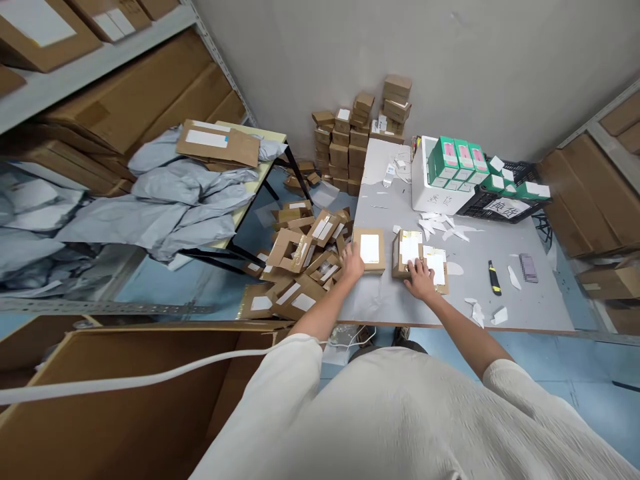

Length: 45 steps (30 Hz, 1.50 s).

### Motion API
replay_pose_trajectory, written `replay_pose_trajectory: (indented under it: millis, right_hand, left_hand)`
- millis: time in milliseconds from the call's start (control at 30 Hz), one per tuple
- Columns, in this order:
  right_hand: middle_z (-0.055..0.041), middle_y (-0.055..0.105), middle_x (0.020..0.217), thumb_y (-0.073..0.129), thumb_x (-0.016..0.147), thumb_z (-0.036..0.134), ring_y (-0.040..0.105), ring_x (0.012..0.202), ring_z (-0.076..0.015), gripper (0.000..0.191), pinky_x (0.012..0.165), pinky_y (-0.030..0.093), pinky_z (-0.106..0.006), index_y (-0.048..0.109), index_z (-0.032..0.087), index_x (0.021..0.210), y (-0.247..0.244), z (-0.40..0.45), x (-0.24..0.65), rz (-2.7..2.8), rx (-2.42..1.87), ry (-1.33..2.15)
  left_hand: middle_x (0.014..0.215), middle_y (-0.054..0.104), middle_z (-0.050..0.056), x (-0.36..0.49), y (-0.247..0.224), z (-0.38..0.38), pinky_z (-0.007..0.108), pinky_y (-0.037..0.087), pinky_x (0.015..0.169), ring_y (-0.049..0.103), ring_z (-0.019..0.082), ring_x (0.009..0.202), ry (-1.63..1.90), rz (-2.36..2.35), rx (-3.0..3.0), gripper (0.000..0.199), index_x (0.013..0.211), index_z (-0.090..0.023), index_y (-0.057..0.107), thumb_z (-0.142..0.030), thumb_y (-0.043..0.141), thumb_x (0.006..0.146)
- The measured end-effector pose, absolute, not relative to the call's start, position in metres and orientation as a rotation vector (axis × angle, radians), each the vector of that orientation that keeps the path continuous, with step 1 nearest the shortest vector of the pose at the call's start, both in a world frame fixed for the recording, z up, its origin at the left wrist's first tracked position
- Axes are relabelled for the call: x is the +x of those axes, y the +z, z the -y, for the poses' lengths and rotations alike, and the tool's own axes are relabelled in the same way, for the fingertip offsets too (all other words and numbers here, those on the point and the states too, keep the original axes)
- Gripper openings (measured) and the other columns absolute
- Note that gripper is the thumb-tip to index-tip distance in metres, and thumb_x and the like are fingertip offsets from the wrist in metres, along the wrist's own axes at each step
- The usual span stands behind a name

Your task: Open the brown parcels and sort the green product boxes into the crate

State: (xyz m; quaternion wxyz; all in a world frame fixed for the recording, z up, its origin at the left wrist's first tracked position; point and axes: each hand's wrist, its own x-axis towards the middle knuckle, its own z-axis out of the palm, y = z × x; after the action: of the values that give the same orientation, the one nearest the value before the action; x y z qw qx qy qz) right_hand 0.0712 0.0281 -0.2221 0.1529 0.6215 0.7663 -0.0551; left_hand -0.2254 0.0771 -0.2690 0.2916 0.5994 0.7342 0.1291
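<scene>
My left hand (pixel 353 264) is at the left edge of a small cardboard box (pixel 371 249) with a white label on top; its fingers are curled against that side. To the right sits a second cardboard box (pixel 398 261), its labelled flap (pixel 437 268) spread out on the right. My right hand (pixel 421 277) rests over this box near the flap, fingers spread. Both boxes lie near the front edge of the grey table (pixel 383 300). What is inside the second box is hidden from me.
A white bin (pixel 435 197) with green boxes (pixel 444 160) and a black crate (pixel 483 203) stand at the back right. A utility knife (pixel 494 278) and torn paper scraps (pixel 477 311) lie on the right. Opened cartons (pixel 300 293) heap on the floor left; stacked boxes (pixel 339 157) line the wall.
</scene>
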Motion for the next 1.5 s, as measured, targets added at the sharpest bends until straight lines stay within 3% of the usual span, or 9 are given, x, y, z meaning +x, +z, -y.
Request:
replay_pose_trajectory:
  millis: [200,367,567,767,900,1000,1100,1333,1500]
  right_hand:
    - [-0.0232,0.021,0.183,0.051,0.103,0.037,0.025,0.163,-0.038,0.084,0.126,0.024,-0.058,0.018,0.015,0.178,-0.219,-0.029,0.082,-2.297,1.731,-0.106]
    - [-0.0229,0.024,0.183,0.057,0.093,0.02,0.022,0.164,-0.0372,0.093,0.129,0.019,-0.059,0.019,0.013,0.178,-0.218,-0.038,0.107,-2.392,1.588,-0.107]
    - [-0.0221,0.029,0.181,0.064,0.084,0.016,0.028,0.158,-0.0396,0.099,0.127,0.019,-0.06,0.027,0.015,0.176,-0.21,-0.053,0.132,-2.442,1.566,-0.117]
    - [-0.0214,0.032,0.179,0.06,0.085,0.014,0.032,0.155,-0.0388,0.096,0.128,0.016,-0.06,0.028,0.016,0.176,-0.206,-0.063,0.139,-2.445,1.584,-0.101]
    - [-0.0228,0.035,0.177,0.059,0.089,0.017,0.032,0.155,-0.0393,0.1,0.129,0.014,-0.061,0.016,0.016,0.18,-0.21,-0.065,0.132,-2.48,1.549,-0.119]
    - [-0.0214,0.037,0.177,0.052,0.095,0.019,0.035,0.154,-0.0378,0.094,0.128,0.017,-0.059,0.012,0.016,0.18,-0.214,-0.067,0.115,-2.539,1.494,-0.145]
    - [-0.0206,0.036,0.177,0.049,0.098,0.022,0.036,0.153,-0.0366,0.091,0.127,0.022,-0.055,0.012,0.015,0.18,-0.215,-0.069,0.092,-2.606,1.453,-0.183]
    - [-0.0216,0.035,0.177,0.053,0.1,0.027,0.04,0.151,-0.0386,0.09,0.124,0.028,-0.052,0.013,0.017,0.18,-0.205,-0.061,0.051,-2.548,1.491,-0.267]
    - [-0.0217,0.034,0.175,0.056,0.1,0.03,0.04,0.15,-0.038,0.088,0.12,0.032,-0.051,0.017,0.021,0.179,-0.202,-0.062,0.034,-2.484,1.55,-0.315]
  left_hand:
    - [0.177,0.034,0.012,-0.145,-0.233,-0.069,0.054,0.035,0.13,0.037,0.038,0.16,0.338,-1.559,2.08,0.064,0.165,-0.03,0.045,-0.045,0.059,0.105]
    - [0.172,0.038,0.017,-0.103,-0.226,-0.07,0.045,0.05,0.118,0.063,0.035,0.137,0.12,-1.427,2.187,0.059,0.154,-0.022,0.055,-0.031,0.07,0.097]
    - [0.168,0.041,0.016,-0.081,-0.224,-0.075,0.041,0.054,0.109,0.07,0.031,0.124,0.121,-1.536,2.094,0.052,0.153,-0.023,0.053,-0.025,0.063,0.102]
    - [0.17,0.041,0.017,-0.069,-0.224,-0.079,0.043,0.053,0.115,0.068,0.032,0.128,0.18,-1.577,2.028,0.063,0.163,-0.023,0.045,-0.023,0.059,0.101]
    - [0.171,0.044,0.018,-0.082,-0.226,-0.072,0.055,0.025,0.137,0.047,0.035,0.156,0.209,-1.63,2.08,0.073,0.17,-0.023,0.037,-0.022,0.054,0.1]
    - [0.173,0.044,0.02,-0.1,-0.226,-0.066,0.064,-0.001,0.138,0.022,0.036,0.17,0.184,-1.705,2.128,0.079,0.174,-0.021,0.032,-0.021,0.053,0.097]
    - [0.172,0.045,0.021,-0.118,-0.227,-0.065,0.068,-0.008,0.136,0.012,0.037,0.173,0.057,-1.75,2.115,0.082,0.173,-0.02,0.035,-0.021,0.057,0.094]
    - [0.178,0.039,0.018,-0.16,-0.233,-0.058,0.059,0.022,0.136,0.024,0.036,0.17,0.164,-1.885,1.813,0.072,0.172,-0.024,0.034,-0.029,0.05,0.103]
    - [0.18,0.038,0.014,-0.183,-0.229,-0.05,0.053,0.026,0.137,0.027,0.032,0.17,0.141,-1.754,1.82,0.082,0.177,-0.024,0.023,-0.022,0.05,0.1]
